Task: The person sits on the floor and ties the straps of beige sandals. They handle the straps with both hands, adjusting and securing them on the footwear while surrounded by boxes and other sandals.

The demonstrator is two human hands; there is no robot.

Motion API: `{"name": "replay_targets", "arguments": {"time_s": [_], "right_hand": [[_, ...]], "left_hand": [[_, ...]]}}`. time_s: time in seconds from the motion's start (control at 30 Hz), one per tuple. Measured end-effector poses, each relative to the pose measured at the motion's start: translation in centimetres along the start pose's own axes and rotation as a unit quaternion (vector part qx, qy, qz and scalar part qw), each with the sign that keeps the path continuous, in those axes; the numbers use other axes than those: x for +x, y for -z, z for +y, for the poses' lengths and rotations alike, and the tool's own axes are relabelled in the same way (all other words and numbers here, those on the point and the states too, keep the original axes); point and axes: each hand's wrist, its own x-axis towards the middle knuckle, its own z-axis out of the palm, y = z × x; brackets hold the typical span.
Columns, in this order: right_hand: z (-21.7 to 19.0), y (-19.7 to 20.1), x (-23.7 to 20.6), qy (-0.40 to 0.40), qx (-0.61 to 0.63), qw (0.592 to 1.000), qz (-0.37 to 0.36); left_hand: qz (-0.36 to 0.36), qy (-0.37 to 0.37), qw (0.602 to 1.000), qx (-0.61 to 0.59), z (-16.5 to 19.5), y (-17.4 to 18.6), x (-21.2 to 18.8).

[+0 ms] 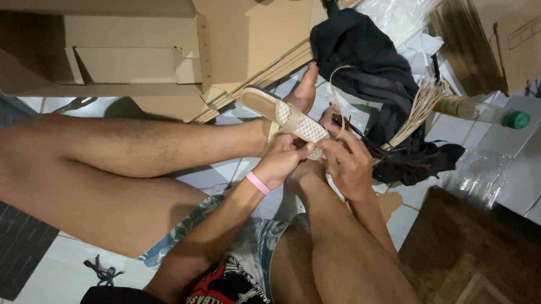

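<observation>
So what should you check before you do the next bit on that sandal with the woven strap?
1. Sandal held firm: ok, the left hand pinches it at the woven strap and it rests against the foot.
2. Right hand on the work: ok, its fingers meet the strap's end.
3. Loose straw strand free of snags: cannot tell, it loops up over the black cloth.
4. Spare straw bundle near: ok, it lies just past the right hand.
5. Light good enough: not ok, the scene is dim.
6. Strap's weave finished evenly: cannot tell, the fingers cover the end.
</observation>
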Motion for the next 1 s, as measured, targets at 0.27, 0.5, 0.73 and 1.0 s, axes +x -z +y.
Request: {"name": "replay_targets", "arguments": {"time_s": [0.27,0.5,0.73,1.0], "right_hand": [[-0.2,1.4,1.1,0.037,-0.062,0.996,-0.053],[-0.6,2.1,1.8,0.083,-0.079,0.991,-0.066],[1.1,2.4,2.8,0.045,-0.095,0.979,-0.177],[1.3,1.9,1.8,0.061,0.001,0.996,-0.058]], "left_hand": [[-0.002,-0.016,1.000,-0.019,0.0,0.0,0.2],[0.029,-0.011,0.999,-0.010,0.1,-0.2,0.3],[0.015,-0.028,0.999,0.006,-0.1,0.2,0.6],[0.026,-0.024,0.999,0.004,-0.3,-0.1,0.7]]}}
